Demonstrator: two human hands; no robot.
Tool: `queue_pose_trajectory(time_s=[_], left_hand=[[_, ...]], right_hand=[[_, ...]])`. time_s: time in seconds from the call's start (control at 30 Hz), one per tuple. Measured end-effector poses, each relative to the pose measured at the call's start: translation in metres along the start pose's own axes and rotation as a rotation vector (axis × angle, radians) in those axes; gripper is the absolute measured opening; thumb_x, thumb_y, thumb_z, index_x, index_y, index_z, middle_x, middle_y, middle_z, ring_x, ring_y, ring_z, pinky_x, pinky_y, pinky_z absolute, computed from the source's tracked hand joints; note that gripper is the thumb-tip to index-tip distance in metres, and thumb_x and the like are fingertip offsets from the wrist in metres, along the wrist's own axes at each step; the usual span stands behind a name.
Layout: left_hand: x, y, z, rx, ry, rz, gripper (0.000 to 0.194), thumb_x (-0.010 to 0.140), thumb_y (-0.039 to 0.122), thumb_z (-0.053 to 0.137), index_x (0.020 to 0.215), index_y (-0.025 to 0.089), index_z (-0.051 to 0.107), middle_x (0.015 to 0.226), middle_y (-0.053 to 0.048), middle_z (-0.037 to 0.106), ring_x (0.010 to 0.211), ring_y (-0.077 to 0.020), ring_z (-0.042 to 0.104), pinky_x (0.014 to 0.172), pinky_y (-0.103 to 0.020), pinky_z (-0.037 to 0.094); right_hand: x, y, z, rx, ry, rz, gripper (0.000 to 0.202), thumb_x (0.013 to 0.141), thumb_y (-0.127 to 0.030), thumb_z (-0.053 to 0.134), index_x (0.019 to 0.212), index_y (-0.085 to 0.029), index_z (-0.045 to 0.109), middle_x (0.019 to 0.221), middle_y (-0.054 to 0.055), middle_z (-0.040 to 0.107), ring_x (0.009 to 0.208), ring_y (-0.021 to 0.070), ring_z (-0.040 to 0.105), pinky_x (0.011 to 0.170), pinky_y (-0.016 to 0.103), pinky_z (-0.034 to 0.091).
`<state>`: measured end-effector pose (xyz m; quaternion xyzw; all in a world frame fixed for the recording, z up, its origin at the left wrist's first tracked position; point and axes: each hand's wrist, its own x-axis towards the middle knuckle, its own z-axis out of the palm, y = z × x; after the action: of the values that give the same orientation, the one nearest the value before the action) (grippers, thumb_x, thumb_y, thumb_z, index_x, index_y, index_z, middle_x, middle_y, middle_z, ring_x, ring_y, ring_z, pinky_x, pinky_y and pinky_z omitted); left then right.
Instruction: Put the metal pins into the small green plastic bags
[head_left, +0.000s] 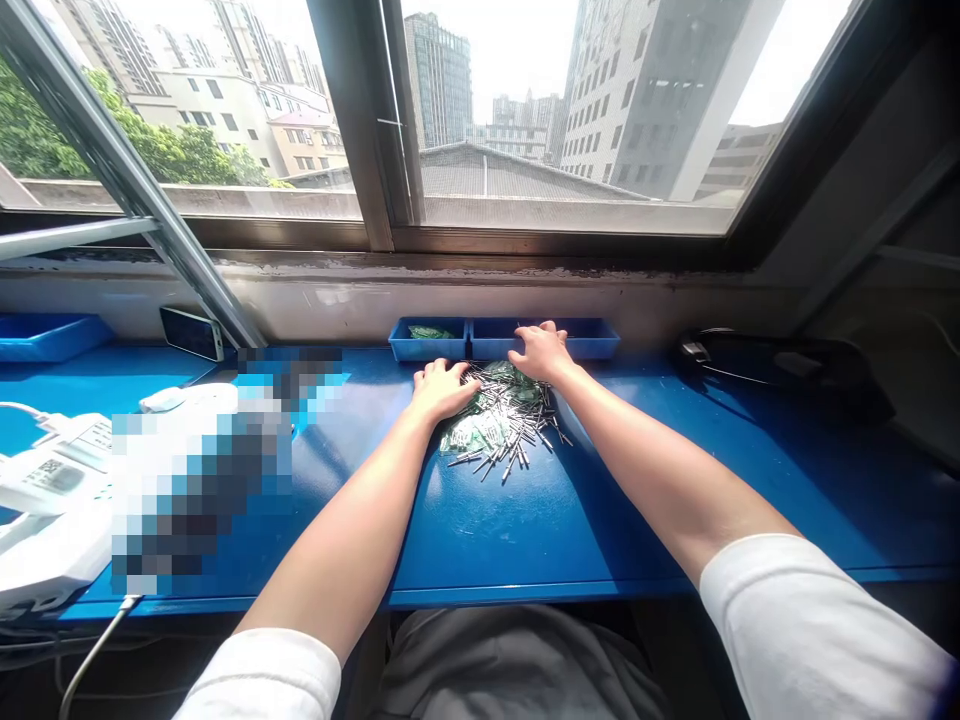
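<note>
A loose pile of thin metal rods (pixel 517 425), mixed with small clear-and-green plastic bags (pixel 474 434), lies on the blue tabletop between my arms. My left hand (pixel 444 390) rests at the pile's left edge, fingers spread and thumb touching the rods. Behind the pile, my right hand (pixel 546 352) reaches over the front wall of the long blue bin (pixel 592 345). Its fingers are apart and bent over the rim; I make out nothing held in them. Beside that bin stands a smaller blue bin (pixel 420 350) with a green bag (pixel 429 332) inside.
On the left are a white power strip (pixel 52 480) with plugs, a phone (pixel 192 333) leaning on its edge, another blue tray (pixel 52 338) and a slanted metal bar (pixel 142 190). A black case (pixel 780 365) lies at right. The window wall bounds the back.
</note>
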<state>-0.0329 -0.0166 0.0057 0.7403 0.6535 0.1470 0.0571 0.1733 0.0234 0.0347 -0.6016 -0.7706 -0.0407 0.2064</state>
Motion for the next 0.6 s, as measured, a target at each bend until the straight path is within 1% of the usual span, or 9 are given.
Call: queue_pose_trajectory(time_s=[0.1, 0.17, 0.27, 0.37, 0.43, 0.47, 0.6], left_hand=[[0.000, 0.001, 0.000, 0.002, 0.001, 0.004, 0.059, 0.081, 0.060, 0.038, 0.131, 0.031, 0.051, 0.134, -0.014, 0.046, 0.128, -0.0321, 0.038, 0.106, -0.048, 0.027], [0.000, 0.001, 0.000, 0.005, 0.002, 0.005, 0.060, 0.081, 0.059, 0.037, 0.131, 0.030, 0.051, 0.134, -0.014, 0.046, 0.128, -0.0319, 0.038, 0.106, -0.048, 0.027], [0.000, 0.002, 0.000, 0.009, 0.000, -0.002, 0.060, 0.081, 0.059, 0.037, 0.131, 0.029, 0.050, 0.134, -0.014, 0.047, 0.128, -0.0318, 0.038, 0.106, -0.048, 0.027], [-0.001, 0.003, -0.001, 0.014, -0.005, -0.004, 0.060, 0.082, 0.058, 0.036, 0.132, 0.028, 0.050, 0.134, -0.013, 0.047, 0.128, -0.0317, 0.038, 0.106, -0.047, 0.028], [-0.002, 0.003, -0.002, 0.021, -0.007, -0.003, 0.059, 0.083, 0.057, 0.036, 0.132, 0.028, 0.050, 0.134, -0.013, 0.047, 0.127, -0.0316, 0.038, 0.106, -0.047, 0.028], [-0.002, 0.004, -0.002, 0.023, -0.008, -0.003, 0.058, 0.083, 0.056, 0.035, 0.131, 0.028, 0.051, 0.134, -0.013, 0.047, 0.127, -0.0316, 0.038, 0.106, -0.047, 0.028], [-0.002, 0.004, -0.002, 0.019, -0.003, -0.001, 0.056, 0.084, 0.056, 0.034, 0.129, 0.028, 0.053, 0.134, -0.012, 0.048, 0.127, -0.0317, 0.039, 0.106, -0.047, 0.029]], right_hand=[[0.000, 0.001, 0.000, -0.002, -0.047, -0.004, 0.041, 0.081, -0.042, 0.052, 0.115, -0.019, 0.060, 0.116, 0.011, 0.063, 0.112, 0.0344, 0.040, 0.092, 0.054, 0.032], [-0.001, 0.001, -0.001, 0.014, -0.035, -0.007, 0.043, 0.081, -0.041, 0.052, 0.118, -0.018, 0.058, 0.117, 0.011, 0.063, 0.112, 0.0342, 0.041, 0.092, 0.053, 0.032], [-0.005, 0.000, -0.003, 0.061, 0.048, -0.022, 0.045, 0.081, -0.039, 0.054, 0.121, -0.018, 0.057, 0.123, 0.011, 0.060, 0.114, 0.0337, 0.040, 0.093, 0.051, 0.032], [-0.013, -0.002, -0.003, 0.144, 0.185, -0.029, 0.037, 0.081, -0.035, 0.055, 0.113, -0.019, 0.061, 0.123, 0.009, 0.060, 0.114, 0.0315, 0.041, 0.093, 0.048, 0.033], [-0.021, -0.004, -0.001, 0.218, 0.253, -0.024, 0.027, 0.080, -0.031, 0.055, 0.103, -0.020, 0.065, 0.116, 0.008, 0.064, 0.111, 0.0289, 0.044, 0.092, 0.044, 0.036], [-0.025, -0.004, 0.001, 0.254, 0.266, -0.023, 0.023, 0.080, -0.029, 0.055, 0.097, -0.020, 0.067, 0.110, 0.007, 0.066, 0.108, 0.0274, 0.047, 0.091, 0.042, 0.037], [-0.041, -0.004, 0.008, 0.361, 0.255, -0.064, 0.016, 0.078, -0.022, 0.053, 0.082, -0.020, 0.068, 0.090, 0.004, 0.070, 0.092, 0.0216, 0.055, 0.088, 0.035, 0.041]])
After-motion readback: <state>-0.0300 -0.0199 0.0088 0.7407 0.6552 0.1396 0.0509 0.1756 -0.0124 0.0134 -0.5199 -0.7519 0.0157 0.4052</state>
